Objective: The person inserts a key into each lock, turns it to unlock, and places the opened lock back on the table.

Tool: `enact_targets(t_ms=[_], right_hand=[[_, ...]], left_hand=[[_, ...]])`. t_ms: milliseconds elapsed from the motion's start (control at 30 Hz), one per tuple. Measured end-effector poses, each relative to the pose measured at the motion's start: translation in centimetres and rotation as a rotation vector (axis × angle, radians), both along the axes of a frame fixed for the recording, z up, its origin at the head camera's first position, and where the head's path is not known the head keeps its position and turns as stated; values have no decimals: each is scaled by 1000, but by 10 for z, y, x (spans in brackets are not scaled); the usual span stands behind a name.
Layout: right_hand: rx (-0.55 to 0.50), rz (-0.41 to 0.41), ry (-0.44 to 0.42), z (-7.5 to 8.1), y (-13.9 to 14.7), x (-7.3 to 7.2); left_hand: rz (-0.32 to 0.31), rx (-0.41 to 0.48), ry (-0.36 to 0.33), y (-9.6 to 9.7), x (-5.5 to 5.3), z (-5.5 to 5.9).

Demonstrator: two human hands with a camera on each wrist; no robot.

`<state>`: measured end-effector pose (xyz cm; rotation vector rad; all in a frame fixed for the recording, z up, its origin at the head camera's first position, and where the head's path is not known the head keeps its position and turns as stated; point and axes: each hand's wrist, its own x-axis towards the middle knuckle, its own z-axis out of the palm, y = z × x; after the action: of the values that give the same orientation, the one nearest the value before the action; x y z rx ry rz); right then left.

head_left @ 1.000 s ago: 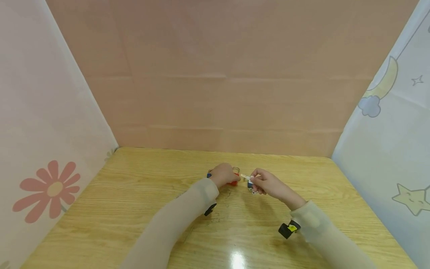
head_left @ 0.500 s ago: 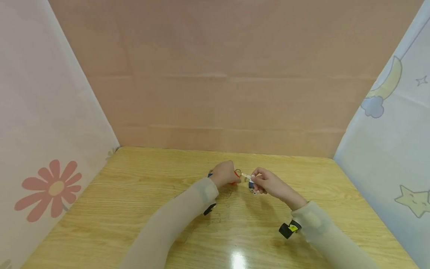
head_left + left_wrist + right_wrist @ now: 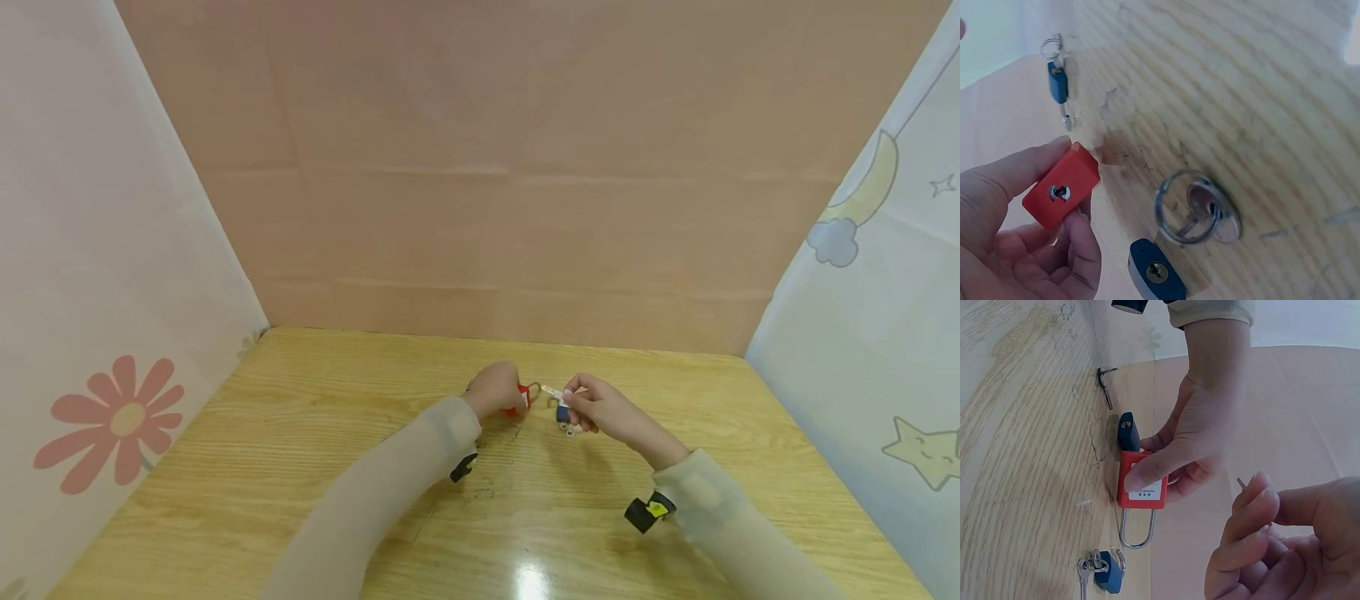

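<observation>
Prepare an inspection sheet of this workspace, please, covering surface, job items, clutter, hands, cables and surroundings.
Surface: wood-grain table, dark scuffs and a bright glare.
Job items: red padlock, its metal loop towards the right hand; slim key.
Clutter: blue padlock and ringed keys near the left hand; second blue lock, with keys, near the right.
Hands: left grips the red padlock; right pinches what looks like the slim key.
Cables: nothing seen.
Surroundings: pink backdrop; pale side panels printed with a flower, moon and star.
</observation>
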<state>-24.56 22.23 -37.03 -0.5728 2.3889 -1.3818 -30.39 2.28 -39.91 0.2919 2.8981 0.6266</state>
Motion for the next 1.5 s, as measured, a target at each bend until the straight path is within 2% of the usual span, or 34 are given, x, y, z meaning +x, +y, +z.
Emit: enact_targets(t_ms=[133,233,500,667,833,1000,1233,1500], right_hand=[[-4,-4,-7,-1,1,0],[-7,-7,-17,-2,2,1],[-15,-6,-20,-4,4,1],[-29,18,-30,-6,4,0],[-23,23,-28,-7,3,-1],[-18,24,-10,-6,2,-1],[-25,27,-48,-7,0,2],[-84,55,-74,-5,-10,12]], left_hand=[[-23,135,-35,-8,2,-2],[-9,312,-110,-14,3,-1],[132,769,-310,-25,-2,10],[215,964,-406,-28,-2,15],[276,1098,-494,-29,1,21],[300,1201,-566,-28,3,23],[328,1247,-625,-29,4,18],[328,1264,-625,-31,4,16]])
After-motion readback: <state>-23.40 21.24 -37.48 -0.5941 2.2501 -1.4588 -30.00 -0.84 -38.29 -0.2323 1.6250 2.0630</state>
